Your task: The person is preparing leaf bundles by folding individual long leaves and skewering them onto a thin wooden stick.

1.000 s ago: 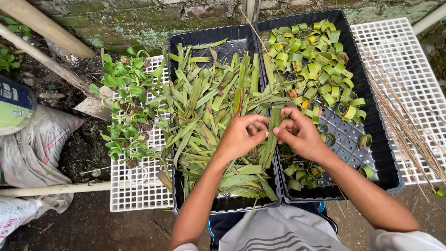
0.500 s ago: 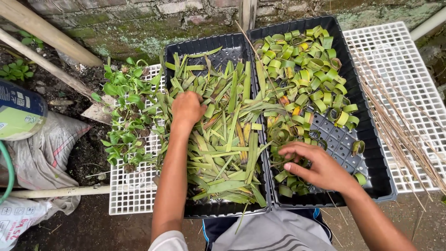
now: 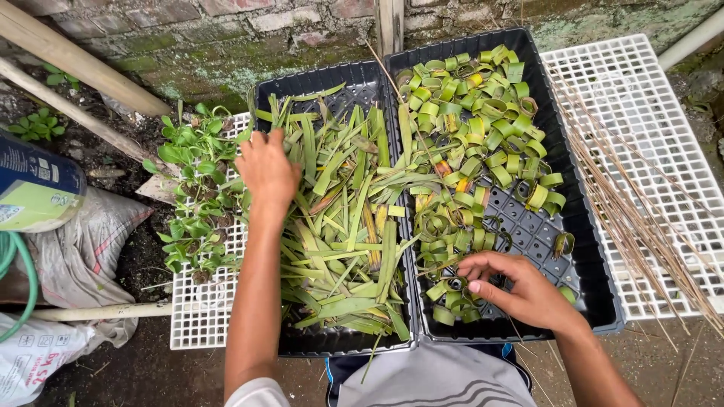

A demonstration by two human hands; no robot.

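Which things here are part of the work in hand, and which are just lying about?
In use:
left hand on the flat leaf strips
right hand at the rolled leaf rings
two black trays

Lying about:
seedlings on a white grid tray
thin sticks
sacks
blue-green container

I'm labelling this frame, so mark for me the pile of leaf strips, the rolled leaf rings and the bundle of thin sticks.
pile of leaf strips (image 3: 343, 249), head view, middle of the heap.
rolled leaf rings (image 3: 475, 113), head view, upper cluster.
bundle of thin sticks (image 3: 641, 218), head view, mid-length.
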